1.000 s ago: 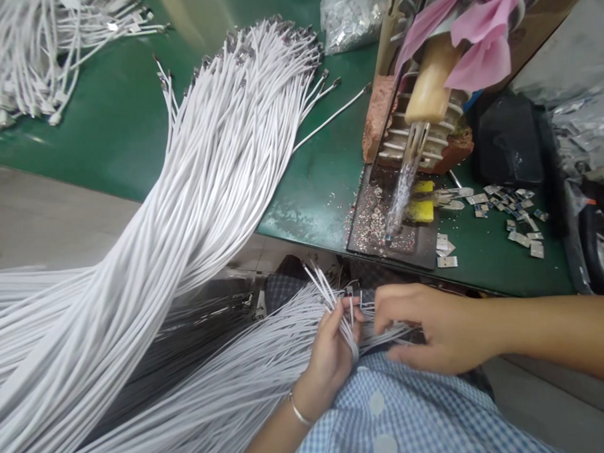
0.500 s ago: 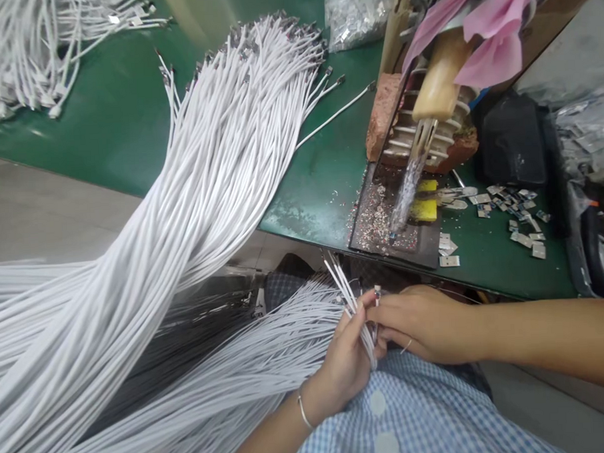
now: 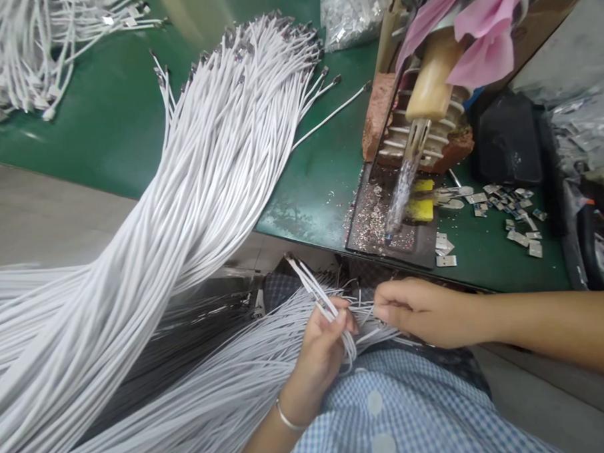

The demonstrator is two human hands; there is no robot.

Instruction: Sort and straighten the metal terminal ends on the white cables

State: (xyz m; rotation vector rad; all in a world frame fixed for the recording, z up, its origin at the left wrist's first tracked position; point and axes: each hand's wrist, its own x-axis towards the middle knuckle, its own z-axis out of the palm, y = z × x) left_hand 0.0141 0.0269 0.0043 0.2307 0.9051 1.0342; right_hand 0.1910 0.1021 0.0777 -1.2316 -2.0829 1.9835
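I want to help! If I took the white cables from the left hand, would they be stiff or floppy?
The white cables would probably be floppy but a bit springy: they curve around by the left hand, yet stick out quite straight past it. They may feel light, since only a few thin ones are held. They look smooth, so might slip apart.
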